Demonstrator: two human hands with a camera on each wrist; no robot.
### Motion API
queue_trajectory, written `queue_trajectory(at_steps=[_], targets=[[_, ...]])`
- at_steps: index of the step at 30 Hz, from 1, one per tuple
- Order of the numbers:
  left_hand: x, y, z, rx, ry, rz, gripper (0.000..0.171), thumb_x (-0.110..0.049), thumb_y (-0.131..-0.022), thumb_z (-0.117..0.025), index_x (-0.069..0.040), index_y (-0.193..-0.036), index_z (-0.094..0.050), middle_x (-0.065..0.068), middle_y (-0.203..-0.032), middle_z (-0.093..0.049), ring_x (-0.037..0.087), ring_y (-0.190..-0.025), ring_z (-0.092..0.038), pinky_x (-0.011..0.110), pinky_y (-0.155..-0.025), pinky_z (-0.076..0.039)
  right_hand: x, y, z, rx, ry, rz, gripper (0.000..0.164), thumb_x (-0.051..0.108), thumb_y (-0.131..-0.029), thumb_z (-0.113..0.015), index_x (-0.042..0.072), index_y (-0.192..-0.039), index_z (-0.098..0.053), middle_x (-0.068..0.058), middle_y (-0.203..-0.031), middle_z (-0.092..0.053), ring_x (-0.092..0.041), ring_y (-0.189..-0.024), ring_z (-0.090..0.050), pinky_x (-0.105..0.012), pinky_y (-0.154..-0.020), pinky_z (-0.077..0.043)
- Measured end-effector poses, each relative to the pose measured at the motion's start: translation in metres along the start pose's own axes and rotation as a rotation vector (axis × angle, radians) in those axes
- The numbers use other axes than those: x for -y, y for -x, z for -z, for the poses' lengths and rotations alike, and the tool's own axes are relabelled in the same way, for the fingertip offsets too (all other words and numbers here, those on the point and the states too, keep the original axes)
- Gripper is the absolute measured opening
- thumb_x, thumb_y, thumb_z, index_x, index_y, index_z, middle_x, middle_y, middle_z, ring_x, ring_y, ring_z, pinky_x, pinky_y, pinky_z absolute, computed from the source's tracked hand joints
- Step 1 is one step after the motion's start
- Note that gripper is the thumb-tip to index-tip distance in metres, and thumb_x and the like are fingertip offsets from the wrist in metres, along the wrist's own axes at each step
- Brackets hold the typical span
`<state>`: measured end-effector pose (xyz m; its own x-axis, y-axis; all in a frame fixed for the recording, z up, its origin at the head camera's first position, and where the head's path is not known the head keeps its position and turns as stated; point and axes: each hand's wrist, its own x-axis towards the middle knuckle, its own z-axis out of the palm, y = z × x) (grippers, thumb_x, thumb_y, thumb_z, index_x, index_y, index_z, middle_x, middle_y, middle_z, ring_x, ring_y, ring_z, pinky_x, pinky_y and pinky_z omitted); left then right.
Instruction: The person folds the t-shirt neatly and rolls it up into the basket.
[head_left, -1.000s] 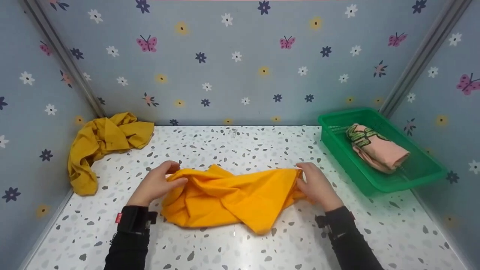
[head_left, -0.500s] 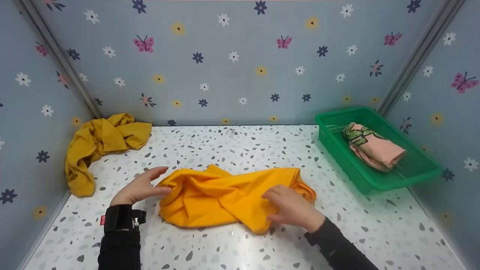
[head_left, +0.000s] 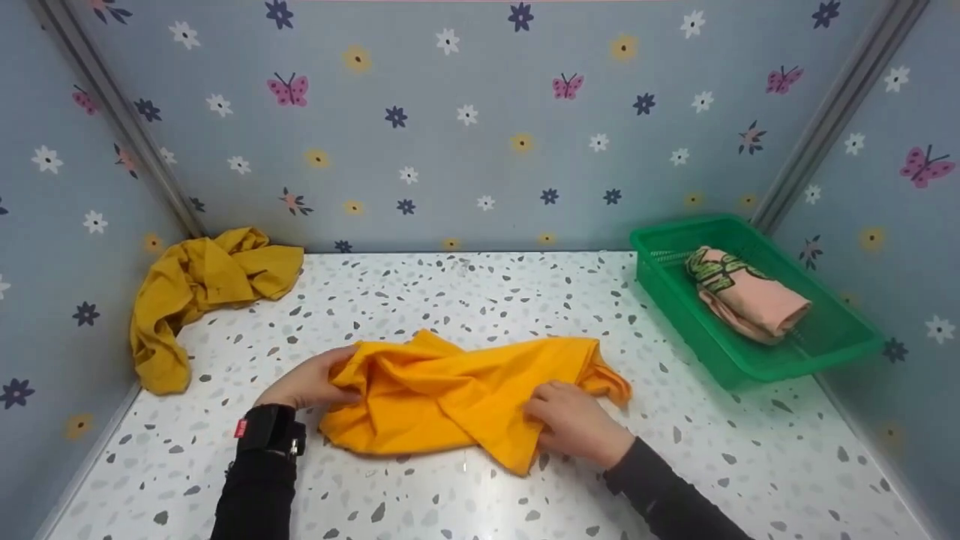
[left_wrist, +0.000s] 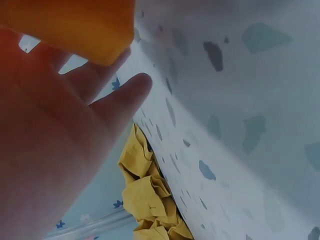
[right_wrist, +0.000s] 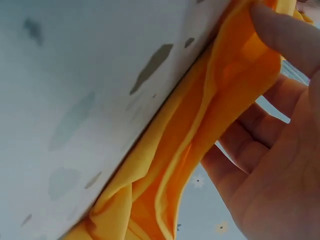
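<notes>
A rumpled orange-yellow cloth (head_left: 450, 390) lies across the speckled tabletop in the head view. My left hand (head_left: 307, 381) grips its left end, thumb at the front and fingers around the far side. In the left wrist view a flap of the orange cloth (left_wrist: 75, 30) covers part of the left hand (left_wrist: 60, 130), hiding the thumb. Toward the cloth's right part, my right hand (head_left: 581, 424) pinches the front edge. The right wrist view shows the thumb on one side of the layered folds and the fingers of the right hand (right_wrist: 280, 165) behind them.
A darker mustard cloth (head_left: 214, 277) lies crumpled in the back left corner. At the back right stands a green plastic basket (head_left: 690, 330) holding a folded pink cloth with a green print (head_left: 754, 296). Flower-patterned walls (head_left: 480, 150) enclose the tabletop (head_left: 420, 502) on three sides.
My right hand has left the cloth's right corner, moved left and taken hold of its front edge. My left hand drew back from the left end, then came in and gripped it again.
</notes>
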<state>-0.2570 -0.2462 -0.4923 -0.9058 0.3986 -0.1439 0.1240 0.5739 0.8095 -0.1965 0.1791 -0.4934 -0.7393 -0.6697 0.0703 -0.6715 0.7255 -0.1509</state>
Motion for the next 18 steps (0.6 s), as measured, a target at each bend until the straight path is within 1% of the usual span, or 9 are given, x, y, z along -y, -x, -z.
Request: queue_trajectory(at_steps=[2,4,7,10,13,15,18], targets=[[0.001,-0.004,-0.003,0.01,0.02,-0.035,0.077,-0.02,-0.061,-0.085,-0.028,-0.129,-0.05,0.0,-0.126,-0.053,0.023,-0.115,-0.045,0.047,-0.102,-0.026,-0.001,-0.001,-0.001,-0.012,0.012,-0.001,0.024,0.017,-0.075,-0.07,0.02,-0.098,-0.065,0.006,-0.092,-0.053,-0.014,-0.087,-0.047,-0.033,-0.082,-0.041],[0.002,-0.008,-0.005,0.009,0.039,-0.048,0.076,-0.016,-0.059,-0.086,-0.029,-0.126,-0.052,-0.003,-0.123,-0.054,0.022,-0.114,-0.046,0.046,-0.101,-0.027,-0.002,-0.002,-0.002,-0.021,0.018,0.001,0.022,0.012,-0.074,-0.068,0.02,-0.094,-0.065,0.007,-0.089,-0.053,-0.014,-0.085,-0.048,-0.032,-0.08,-0.042],[0.002,-0.013,-0.008,-0.003,0.041,-0.037,0.077,-0.016,-0.058,-0.087,-0.03,-0.125,-0.052,-0.005,-0.12,-0.056,0.02,-0.112,-0.048,0.045,-0.101,-0.028,-0.003,-0.002,-0.003,-0.018,0.013,-0.002,0.022,0.009,-0.074,-0.067,0.021,-0.092,-0.065,0.007,-0.088,-0.052,-0.014,-0.084,-0.047,-0.031,-0.079,-0.042],[0.001,-0.018,-0.012,-0.026,0.036,-0.021,0.072,-0.017,-0.057,-0.087,-0.023,-0.121,-0.055,-0.003,-0.116,-0.059,0.019,-0.107,-0.051,0.043,-0.099,-0.032,-0.004,-0.002,-0.004,-0.008,0.005,-0.003,0.023,0.008,-0.073,-0.067,0.021,-0.092,-0.064,0.008,-0.087,-0.051,-0.013,-0.083,-0.047,-0.031,-0.079,-0.043],[0.0,-0.021,-0.015,-0.05,0.021,-0.019,0.061,-0.018,-0.059,-0.086,-0.014,-0.113,-0.058,0.001,-0.109,-0.061,0.021,-0.101,-0.054,0.043,-0.095,-0.036,-0.004,-0.003,-0.004,-0.012,0.01,0.012,0.023,0.006,-0.072,-0.067,0.021,-0.09,-0.064,0.008,-0.085,-0.05,-0.013,-0.081,-0.046,-0.029,-0.076,-0.043],[-0.001,-0.023,-0.016,-0.063,0.018,-0.017,0.056,-0.017,-0.059,-0.086,-0.012,-0.108,-0.059,0.002,-0.104,-0.062,0.021,-0.097,-0.055,0.042,-0.093,-0.038,-0.004,-0.003,-0.004,-0.016,0.008,0.021,0.022,0.004,-0.072,-0.066,0.021,-0.087,-0.064,0.008,-0.083,-0.05,-0.014,-0.079,-0.046,-0.029,-0.075,-0.043],[-0.003,-0.026,-0.019,-0.092,-0.001,-0.016,0.05,-0.017,-0.059,-0.086,-0.011,-0.102,-0.058,0.002,-0.099,-0.063,0.02,-0.093,-0.055,0.04,-0.09,-0.04,-0.004,-0.005,-0.005,-0.023,0.004,0.024,0.019,0.004,-0.075,-0.065,0.021,-0.084,-0.065,0.009,-0.079,-0.048,-0.013,-0.076,-0.045,-0.027,-0.072,-0.042]])
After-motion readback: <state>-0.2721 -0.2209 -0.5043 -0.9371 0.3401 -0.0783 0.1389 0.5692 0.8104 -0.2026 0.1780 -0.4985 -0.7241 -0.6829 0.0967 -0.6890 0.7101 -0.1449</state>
